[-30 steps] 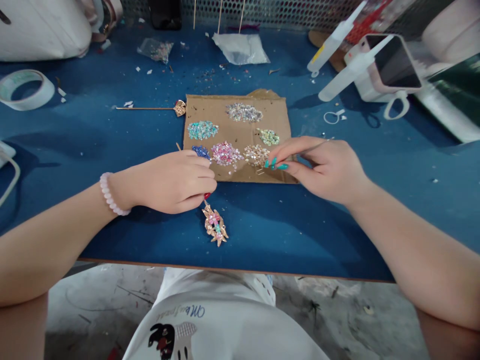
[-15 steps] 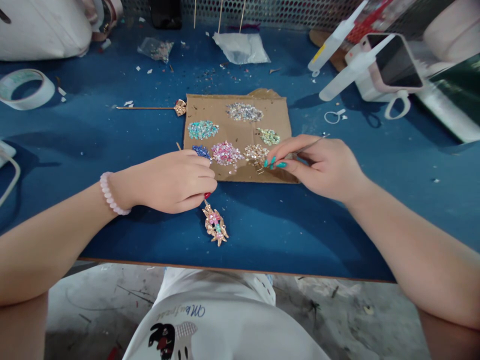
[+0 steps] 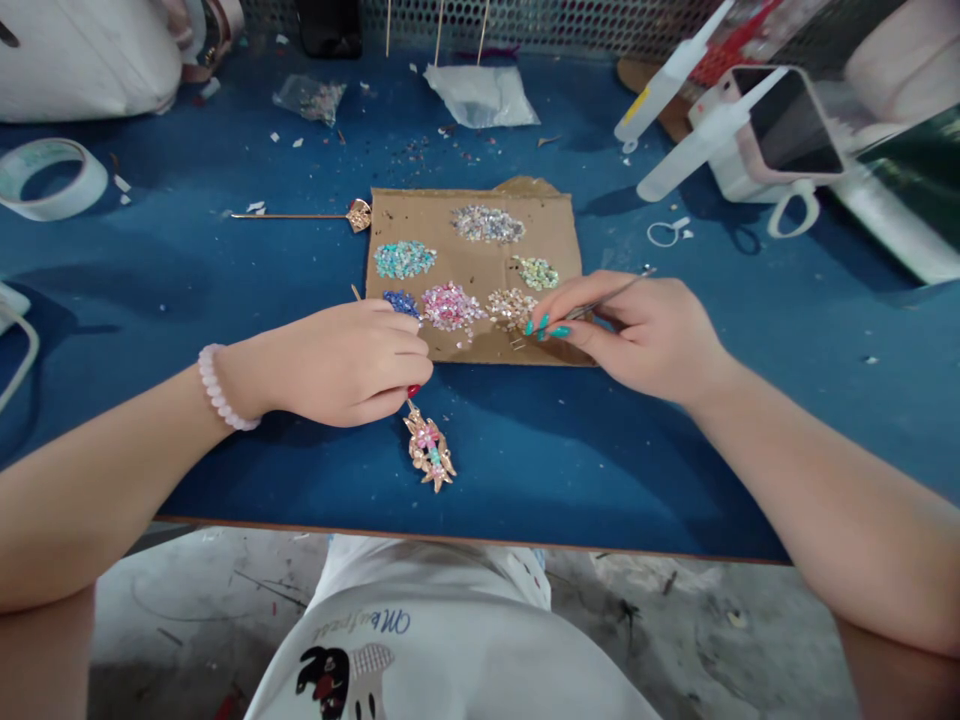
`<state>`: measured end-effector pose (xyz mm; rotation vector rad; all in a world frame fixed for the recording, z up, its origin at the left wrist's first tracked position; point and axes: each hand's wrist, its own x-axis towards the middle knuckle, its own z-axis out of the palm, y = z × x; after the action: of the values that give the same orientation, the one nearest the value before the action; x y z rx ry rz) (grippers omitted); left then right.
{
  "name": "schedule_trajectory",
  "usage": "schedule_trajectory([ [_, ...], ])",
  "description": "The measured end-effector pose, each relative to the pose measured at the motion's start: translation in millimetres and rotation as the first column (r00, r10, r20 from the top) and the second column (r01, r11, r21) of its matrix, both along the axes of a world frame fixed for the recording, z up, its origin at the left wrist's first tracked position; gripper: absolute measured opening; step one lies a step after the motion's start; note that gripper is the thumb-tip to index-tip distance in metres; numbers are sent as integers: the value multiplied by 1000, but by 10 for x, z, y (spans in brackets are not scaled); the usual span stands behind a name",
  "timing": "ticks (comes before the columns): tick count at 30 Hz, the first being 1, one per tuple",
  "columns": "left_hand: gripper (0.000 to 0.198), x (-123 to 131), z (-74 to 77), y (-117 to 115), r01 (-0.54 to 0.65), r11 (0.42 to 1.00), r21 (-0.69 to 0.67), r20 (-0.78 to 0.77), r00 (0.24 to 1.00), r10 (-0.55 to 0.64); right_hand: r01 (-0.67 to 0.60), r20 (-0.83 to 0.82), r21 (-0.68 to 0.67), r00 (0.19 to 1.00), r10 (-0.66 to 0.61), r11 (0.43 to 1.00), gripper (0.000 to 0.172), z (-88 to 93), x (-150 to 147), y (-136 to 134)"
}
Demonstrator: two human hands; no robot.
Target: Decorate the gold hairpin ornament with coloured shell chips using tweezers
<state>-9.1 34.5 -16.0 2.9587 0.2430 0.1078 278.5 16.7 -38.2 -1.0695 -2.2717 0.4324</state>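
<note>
My left hand [image 3: 349, 362] is closed around the stem of a gold hair stick [image 3: 430, 448]. Its leaf-shaped head, set with pink and turquoise stones, hangs below my fingers towards the table's front edge. Pinched in my right hand [image 3: 637, 335] are metal tweezers [image 3: 619, 291], their tips low over the cardboard [image 3: 480, 345] beside a pile of champagne rhinestones [image 3: 512, 309]. Pink rhinestones [image 3: 450, 306] lie between my hands, and blue ones [image 3: 403, 301] are partly covered by my left hand. Turquoise [image 3: 405, 259], green [image 3: 538, 272] and silvery piles [image 3: 487, 223] lie farther back.
Left of the cardboard lies another hair stick [image 3: 292, 216], its head at the cardboard's edge. White applicator bottles [image 3: 694, 150] lean by a pink-framed device [image 3: 787, 130] at the back right. A tape roll [image 3: 52, 180] and a small plastic bag [image 3: 484, 97] rest on the blue table.
Both hands hold nearly the same place and the same grips. The whole view has shifted very slightly; no thing has been visibly taken up or let go.
</note>
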Motion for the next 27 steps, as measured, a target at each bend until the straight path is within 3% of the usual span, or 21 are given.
schedule_trajectory([
  [18,24,-14,-4,12,1,1000,8,0,1000,-1,-25,-83,-22,996,23,999,7,12,-10,-23],
  [22,26,-12,-11,3,6,1000,15,-1,1000,-6,-103,-190,-59,978,90,993,5,45,-69,-114],
  [27,25,5,-38,-6,18,1000,22,10,1000,-19,-302,-313,-119,915,253,946,5,112,-280,-335],
])
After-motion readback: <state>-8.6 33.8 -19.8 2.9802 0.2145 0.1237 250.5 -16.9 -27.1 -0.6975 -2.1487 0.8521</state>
